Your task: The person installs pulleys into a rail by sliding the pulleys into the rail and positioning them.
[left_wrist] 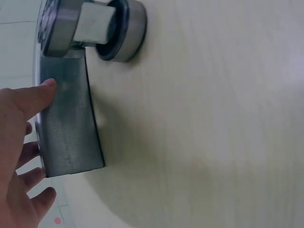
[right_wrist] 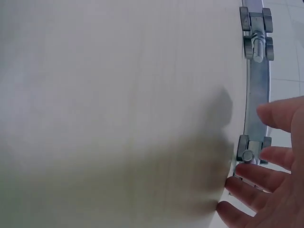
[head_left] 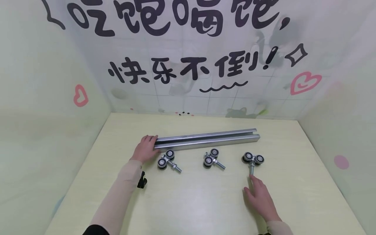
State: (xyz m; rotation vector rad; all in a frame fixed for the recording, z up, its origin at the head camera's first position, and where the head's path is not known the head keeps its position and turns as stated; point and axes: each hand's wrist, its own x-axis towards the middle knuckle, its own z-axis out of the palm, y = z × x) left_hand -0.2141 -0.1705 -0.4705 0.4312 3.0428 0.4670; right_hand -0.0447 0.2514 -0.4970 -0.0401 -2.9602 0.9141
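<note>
A metal channel rail (head_left: 205, 144) lies near the back of the table. My left hand (head_left: 145, 150) grips its left end, with the thumb on the near side face of the rail (left_wrist: 69, 123) in the left wrist view. In front of the rail lie three wheeled rollers with bolts: a left one (head_left: 169, 154), a middle one (head_left: 208, 161) and a right one (head_left: 248, 156). My right hand (head_left: 261, 197) is at the bolt end of the right roller, fingers spread and relaxed; whether a fingertip touches the bolt, I cannot tell.
A small black object (head_left: 142, 181) shows beside my left wrist. Printed curtains (head_left: 182, 104) stand behind the pale table (head_left: 188, 202) and along both its sides.
</note>
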